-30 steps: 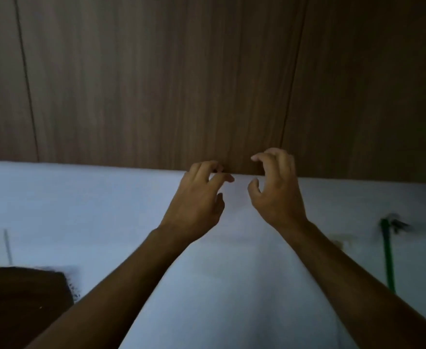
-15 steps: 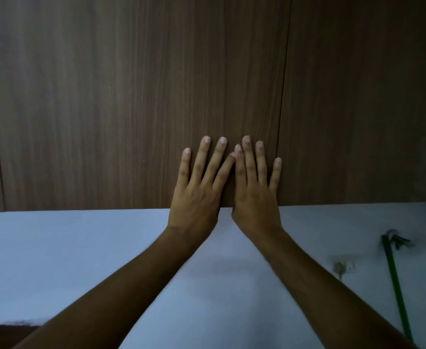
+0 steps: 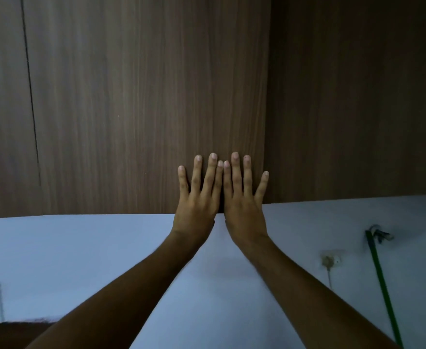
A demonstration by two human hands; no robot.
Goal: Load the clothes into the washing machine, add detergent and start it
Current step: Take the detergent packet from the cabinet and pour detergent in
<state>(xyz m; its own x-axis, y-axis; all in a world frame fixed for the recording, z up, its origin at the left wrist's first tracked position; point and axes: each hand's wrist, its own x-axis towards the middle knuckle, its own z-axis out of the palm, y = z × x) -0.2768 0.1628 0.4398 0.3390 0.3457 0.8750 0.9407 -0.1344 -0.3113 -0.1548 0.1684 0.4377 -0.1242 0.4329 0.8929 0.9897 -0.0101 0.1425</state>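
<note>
Reaching forward from the bottom of the view, two bare forearms cross a pale wall (image 3: 81,253) that carries a socket with a plug (image 3: 330,259) and a green pole (image 3: 383,290) leaning at the right. The left hand (image 3: 196,200) and right hand (image 3: 242,205) lie side by side, index fingers touching, each grip spread flat and holding nothing. Beyond them stand the brown wooden cupboard doors (image 3: 143,96), against which the fingertips show; no clothes, detergent or washing machine can be seen here.
</note>
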